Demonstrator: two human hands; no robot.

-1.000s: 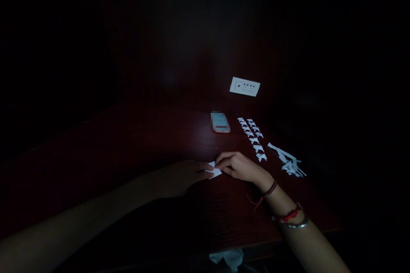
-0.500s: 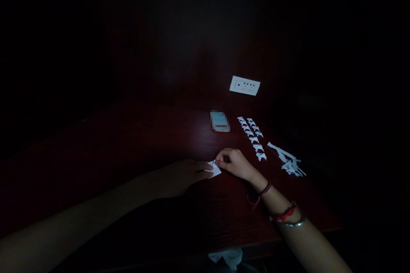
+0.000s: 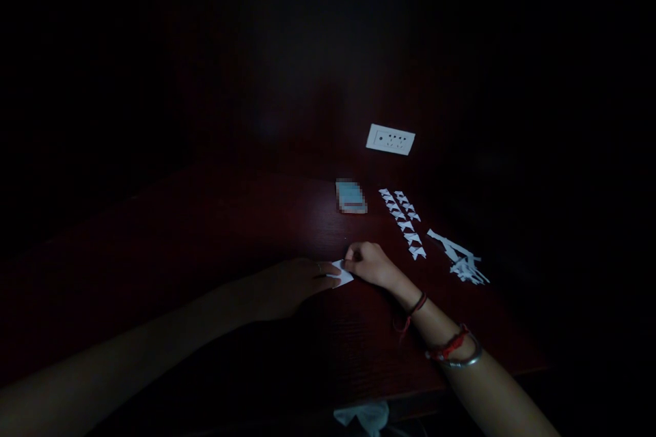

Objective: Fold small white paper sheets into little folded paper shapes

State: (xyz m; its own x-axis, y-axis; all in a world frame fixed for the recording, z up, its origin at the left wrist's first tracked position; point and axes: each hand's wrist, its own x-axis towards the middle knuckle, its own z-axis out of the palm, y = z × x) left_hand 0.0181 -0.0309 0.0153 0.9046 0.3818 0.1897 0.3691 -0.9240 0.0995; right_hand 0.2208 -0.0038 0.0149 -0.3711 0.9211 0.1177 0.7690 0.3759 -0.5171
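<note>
A small white piece of paper [image 3: 342, 274] lies on a dark red wooden table [image 3: 215, 239]. My left hand [image 3: 294, 283] lies on the table with its fingertips pressed on the paper's left edge. My right hand [image 3: 370, 264] is curled at the paper's right edge, fingers pinched together on it. Red thread bands and a metal bangle sit on my right wrist.
Two rows of small folded white paper pieces [image 3: 403, 222] lie beyond my right hand, with a heap of white paper strips [image 3: 461, 261] further right. A small box [image 3: 350, 196] and a white socket plate [image 3: 390, 139] lie behind. Crumpled white material [image 3: 361, 416] shows below the table's near edge. The surroundings are dark.
My right hand has curled tighter and drawn slightly left onto the paper's edge. The left hand has stayed in place.
</note>
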